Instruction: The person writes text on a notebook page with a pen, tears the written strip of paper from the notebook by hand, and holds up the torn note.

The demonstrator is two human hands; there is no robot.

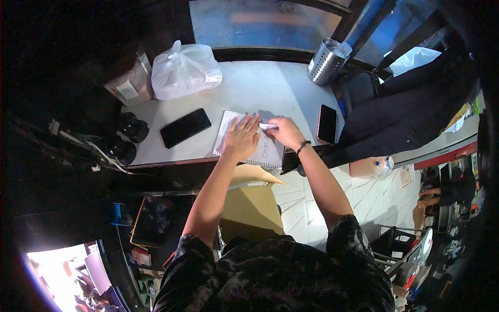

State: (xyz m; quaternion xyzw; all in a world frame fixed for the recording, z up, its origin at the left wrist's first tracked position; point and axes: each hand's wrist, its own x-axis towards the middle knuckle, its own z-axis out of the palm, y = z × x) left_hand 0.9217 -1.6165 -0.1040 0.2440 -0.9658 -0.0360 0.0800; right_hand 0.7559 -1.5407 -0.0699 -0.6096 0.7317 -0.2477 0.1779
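Observation:
A spiral notebook (pixel 266 152) with handwriting on its lined page lies at the front edge of the white table. My left hand (pixel 243 137) rests flat on the page with its fingers spread. Just right of it, my right hand (pixel 286 132), with a dark bracelet at the wrist, pinches a small white object (pixel 268 126) against the upper part of the page. What that object is cannot be made out for sure. A black phone (pixel 185 128) lies left of the notebook, and another phone (pixel 327 124) lies to its right.
On the white table (pixel 254 86) stand a tied white plastic bag (pixel 184 73), a box (pixel 130 83) and a perforated metal holder (pixel 327 62). Dark cloth (pixel 405 119) covers the right side. Below are a yellowish seat (pixel 252 208) and a bottle (pixel 382 165); a person's arms show far right.

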